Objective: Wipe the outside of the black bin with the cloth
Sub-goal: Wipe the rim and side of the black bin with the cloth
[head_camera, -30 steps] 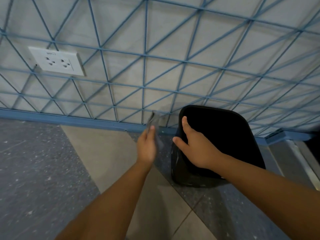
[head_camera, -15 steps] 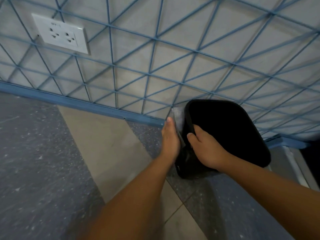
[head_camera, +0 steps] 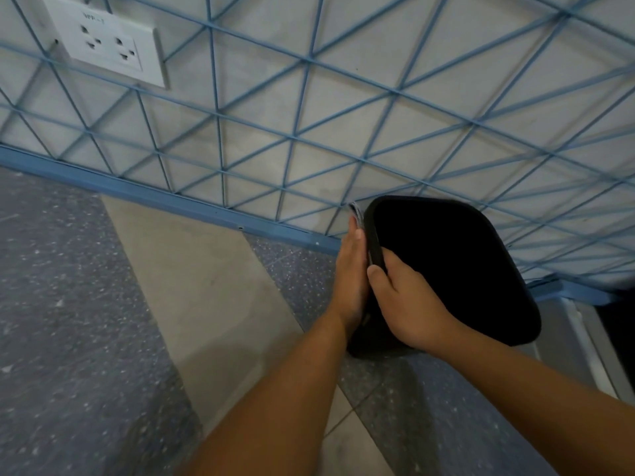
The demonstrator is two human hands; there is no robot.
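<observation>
The left hand (head_camera: 351, 274) is flat, fingers extended and together, palm pressed against the left outer wall of the bin (head_camera: 457, 269). The cloth (head_camera: 357, 214) lies between this palm and the wall; only a grey edge of it shows past the fingertips, near the bin's top left corner. The right hand (head_camera: 407, 304) grips the bin's near-left rim: the thumb lies on the outside, the other fingers curl over the rim, and their tips are hidden inside.

The bin is black, with a rounded-rectangular opening. It stands on the floor (head_camera: 103, 304), close to the wall (head_camera: 343, 97) and its blue baseboard (head_camera: 171, 201). Its interior is uniformly dark; contents cannot be determined. A white socket (head_camera: 106, 46) is mounted on the wall, upper left, well apart from the bin.
</observation>
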